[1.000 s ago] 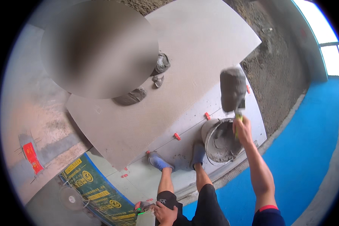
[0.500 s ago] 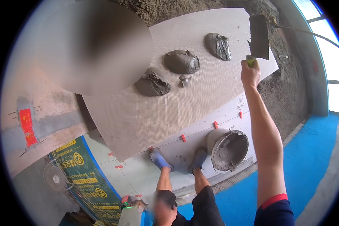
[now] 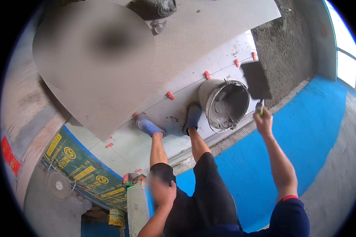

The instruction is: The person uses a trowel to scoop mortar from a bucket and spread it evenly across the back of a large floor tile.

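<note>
My right hand [image 3: 264,121] is closed around the handle of a trowel [image 3: 257,80]. Its dark rectangular blade is held up beside the right rim of a bucket [image 3: 208,93]. Wet grey mortar [image 3: 234,100] lies in the bucket and coats its inside. My left hand [image 3: 164,192] is down by my thigh, against the black shorts; a blur covers much of it, so its fingers cannot be read. At the top, a lump of mortar [image 3: 159,8] and a smaller dab [image 3: 158,27] sit on a large tile [image 3: 190,43] with a fine grid texture.
Red tile clips [image 3: 207,75] line the joint between laid floor tiles [image 3: 186,89]. My blue shoes [image 3: 149,125] stand on these tiles. Rough mortar bed [image 3: 283,55] lies right, blue-coated floor [image 3: 304,118] beyond it. At left are a green printed sheet [image 3: 81,160] and a round disc [image 3: 59,185]. A blur hides the upper left.
My right hand has brought the trowel down from above the large tile to beside the bucket. The view has shifted, so the tile and mortar lumps sit higher, some out of frame.
</note>
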A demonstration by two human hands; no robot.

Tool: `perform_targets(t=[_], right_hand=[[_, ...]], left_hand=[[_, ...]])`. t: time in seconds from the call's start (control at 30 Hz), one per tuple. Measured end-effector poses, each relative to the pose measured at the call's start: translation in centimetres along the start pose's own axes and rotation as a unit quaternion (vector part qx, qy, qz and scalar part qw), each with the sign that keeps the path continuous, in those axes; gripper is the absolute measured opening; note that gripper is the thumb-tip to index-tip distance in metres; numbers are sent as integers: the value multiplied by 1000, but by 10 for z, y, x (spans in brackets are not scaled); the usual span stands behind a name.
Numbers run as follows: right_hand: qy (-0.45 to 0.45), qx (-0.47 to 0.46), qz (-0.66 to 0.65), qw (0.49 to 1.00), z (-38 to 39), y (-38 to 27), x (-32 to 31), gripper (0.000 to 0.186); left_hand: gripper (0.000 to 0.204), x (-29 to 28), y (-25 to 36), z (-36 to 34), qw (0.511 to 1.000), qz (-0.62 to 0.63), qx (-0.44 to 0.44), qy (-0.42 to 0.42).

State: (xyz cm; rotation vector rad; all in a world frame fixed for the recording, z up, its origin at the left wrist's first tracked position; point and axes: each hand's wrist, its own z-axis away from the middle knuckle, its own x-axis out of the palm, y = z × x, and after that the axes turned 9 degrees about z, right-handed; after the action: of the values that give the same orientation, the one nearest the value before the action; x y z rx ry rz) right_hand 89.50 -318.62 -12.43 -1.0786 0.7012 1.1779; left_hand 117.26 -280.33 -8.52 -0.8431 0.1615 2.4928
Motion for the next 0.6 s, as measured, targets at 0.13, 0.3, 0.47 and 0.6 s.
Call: perform_targets(t=[0.13,0.3,0.47,0.6], right_hand=[[-141,97,307,936,37,63,35,31],[-210,39,416,884,4,128,104,29],[-216,167,199,941,-5,122,161,35],[-267,247,-105,926,18,149,206,32]], left_hand=[[93,-2,7,0,999,4,-15,-37],[94,8,8,2,999,-20,-4,-39],[95,15,13,0,999,-26,-4,-46],[93,7,26,2,999,-24,-18,-44]])
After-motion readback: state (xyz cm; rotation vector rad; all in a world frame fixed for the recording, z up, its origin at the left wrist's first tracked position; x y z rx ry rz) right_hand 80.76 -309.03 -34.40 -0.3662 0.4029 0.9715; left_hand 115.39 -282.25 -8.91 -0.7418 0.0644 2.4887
